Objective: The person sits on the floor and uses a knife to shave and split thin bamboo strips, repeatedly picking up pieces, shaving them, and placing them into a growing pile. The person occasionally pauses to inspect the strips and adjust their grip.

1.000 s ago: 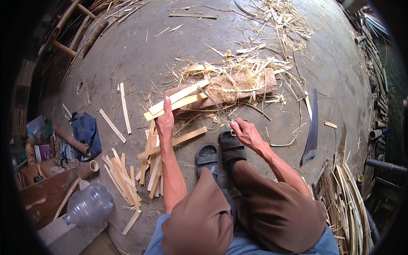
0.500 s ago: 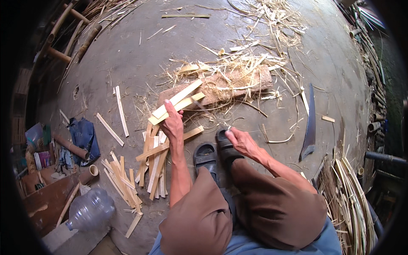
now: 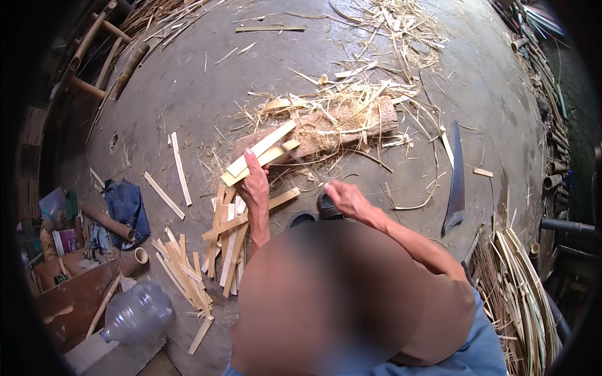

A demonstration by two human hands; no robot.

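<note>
My left hand (image 3: 254, 185) is closed round two pale bamboo strips (image 3: 263, 155), its thumb lying along them. Their far ends reach over a wooden block (image 3: 376, 122) strewn with shavings. My right hand (image 3: 348, 199) is closed in a fist above my dark sandal (image 3: 327, 207). From that fist a thin, blurred knife (image 3: 300, 161) points up and left, its tip at the end of the nearer strip. The knife's handle is mostly hidden by my fingers. Just below my left hand lies a pile of cut bamboo strips (image 3: 232, 235).
A handsaw (image 3: 456, 182) rests on the floor to the right, with a bundle of long slivers (image 3: 520, 282) nearer. On the left are more loose strips (image 3: 188, 276), a clear plastic bottle (image 3: 138, 312) and a blue cloth (image 3: 127, 210). Shavings (image 3: 414, 37) litter the far floor.
My right hand has shifted slightly up and left with the knife. My left hand and its strips stay nearly in place. A large blurred patch now covers my knees.
</note>
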